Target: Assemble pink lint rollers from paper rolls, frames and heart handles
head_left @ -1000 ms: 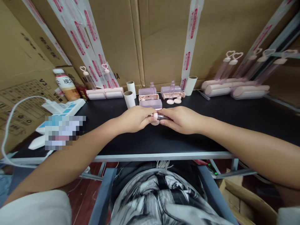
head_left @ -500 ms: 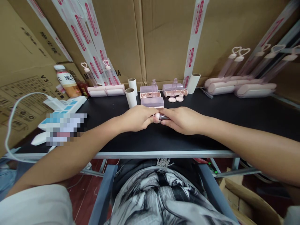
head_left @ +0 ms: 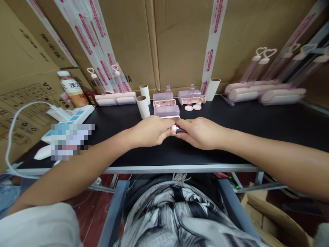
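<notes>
My left hand (head_left: 151, 131) and my right hand (head_left: 202, 133) meet over the middle of the black table (head_left: 151, 156). Between them is a small tube piece (head_left: 180, 130), dark with a pale pink end. The left fingers pinch its pink end, and the right fingers wrap round the darker part. Just behind the hands lie a translucent purple cover (head_left: 167, 110) and a pink part, partly hidden. Farther back, open pink holders (head_left: 192, 100) carry small clear upright tubes, with two pink discs (head_left: 189, 108) in front.
White cardboard tubes (head_left: 143, 107) stand behind my left hand, another (head_left: 212, 90) at the back. Pink rollers with heart-topped handles stand at back left (head_left: 125, 98) and back right (head_left: 281, 97). A bottle (head_left: 74, 90) and a power strip (head_left: 69, 123) with cable are at left.
Both hands stay together on the tube piece, with only a slight shift of the fingers. The pink disc shape under the fingers no longer shows. The camera view has shifted a little.
</notes>
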Demonstrator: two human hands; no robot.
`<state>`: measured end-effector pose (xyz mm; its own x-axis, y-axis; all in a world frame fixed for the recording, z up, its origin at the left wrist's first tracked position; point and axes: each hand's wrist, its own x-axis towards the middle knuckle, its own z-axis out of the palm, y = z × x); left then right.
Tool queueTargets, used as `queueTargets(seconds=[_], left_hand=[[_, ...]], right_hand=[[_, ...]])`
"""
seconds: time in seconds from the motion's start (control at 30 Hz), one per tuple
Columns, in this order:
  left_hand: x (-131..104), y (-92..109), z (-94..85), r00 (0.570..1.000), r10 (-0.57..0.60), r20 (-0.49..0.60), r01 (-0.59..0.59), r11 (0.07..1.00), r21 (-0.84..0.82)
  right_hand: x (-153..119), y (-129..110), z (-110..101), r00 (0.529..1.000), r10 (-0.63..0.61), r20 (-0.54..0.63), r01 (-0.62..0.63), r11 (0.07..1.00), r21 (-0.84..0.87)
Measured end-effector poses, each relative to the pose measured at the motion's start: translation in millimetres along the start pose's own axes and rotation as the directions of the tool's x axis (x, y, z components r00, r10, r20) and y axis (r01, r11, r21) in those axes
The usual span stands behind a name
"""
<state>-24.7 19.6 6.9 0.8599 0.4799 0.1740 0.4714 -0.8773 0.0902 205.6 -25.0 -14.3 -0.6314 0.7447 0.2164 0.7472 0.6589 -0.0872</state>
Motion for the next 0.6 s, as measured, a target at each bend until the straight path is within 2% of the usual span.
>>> queueTargets(seconds=[0.1,0.17,0.3,0.37,0.43,0.5,0.6], left_hand=[[1.1,-5.9,-3.8,0.998,0.057,-0.014,-0.058,0.996,-0.068],[2.1,-9.4,-8.8,0.995,0.064,-0.070,-0.071,0.993,-0.097],[1.3,-13.1,-21.5,0.959,-0.033,-0.281,-0.017,0.984,-0.176],[-0.7,-17.3,-26.1,0.938,-0.094,-0.335,0.016,0.974,-0.227],[-2.6,-24.5,-28.9,0.947,-0.105,-0.302,0.015,0.958,-0.286],[-3.5,-33.3,-30.2,0.955,-0.110,-0.275,0.008,0.938,-0.348],[-2.6,-44.8,-30.3,0.925,-0.173,-0.339,0.053,0.940,-0.336]], right_hand=[[2.5,2.5,0.7,0.998,-0.030,-0.053,0.035,0.995,0.094],[5.3,6.7,-1.8,0.990,-0.048,-0.135,0.072,0.982,0.175],[6.4,20.3,-14.0,0.934,-0.015,-0.357,0.129,0.945,0.300],[4.0,28.8,-20.3,0.916,0.008,-0.402,0.137,0.934,0.329],[1.7,36.6,-23.6,0.933,-0.007,-0.359,0.140,0.928,0.344],[0.8,41.0,-22.6,0.965,-0.056,-0.258,0.151,0.920,0.363],[2.4,37.9,-14.7,0.982,-0.155,-0.111,0.186,0.907,0.378]])
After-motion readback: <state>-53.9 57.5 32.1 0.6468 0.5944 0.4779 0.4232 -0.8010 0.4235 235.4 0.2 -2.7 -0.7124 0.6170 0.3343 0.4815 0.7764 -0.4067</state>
